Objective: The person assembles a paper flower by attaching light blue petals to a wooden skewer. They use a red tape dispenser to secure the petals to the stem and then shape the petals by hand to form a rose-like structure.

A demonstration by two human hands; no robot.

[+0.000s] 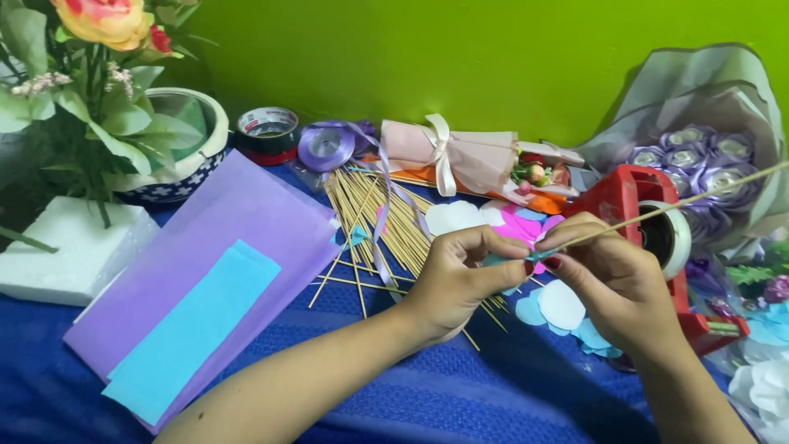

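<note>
**Pinching teal tape onto a thin wooden stick**

Gripping a thin wooden stick [657, 212] near its lower end, the right hand [612, 279] is closed around it with thumb and fingers pressed together, while the stick runs up and to the right, crossing in front of the red tape dispenser [633, 205]. The left hand [460, 275] meets it just left of the dispenser, its thumb and forefinger pinched shut on a small strip of teal tape [538, 255] at the stick's end. Both hands hover above the blue-covered surface [460, 403].

Directly below the hands, just left of the dispenser's base, lie pale blue and white paper petals [563, 308]; pink and white cutouts [501, 220] sit behind the hands. Farther left of the dispenser, a loose pile of bamboo skewers [370, 218] is spread out with a lilac ribbon trailing over it. Behind that pile lie a spool of purple ribbon [326, 146], a roll of dark tape [267, 131] and a small pink-wrapped bouquet [460, 160]. Well to the left rest purple paper sheets [222, 238] topped by a light blue sheet [193, 329], a white foam block [70, 255] and a potted flower arrangement [90, 74]. Right of the dispenser stands a bouquet of purple ribbon roses [699, 156].
</note>
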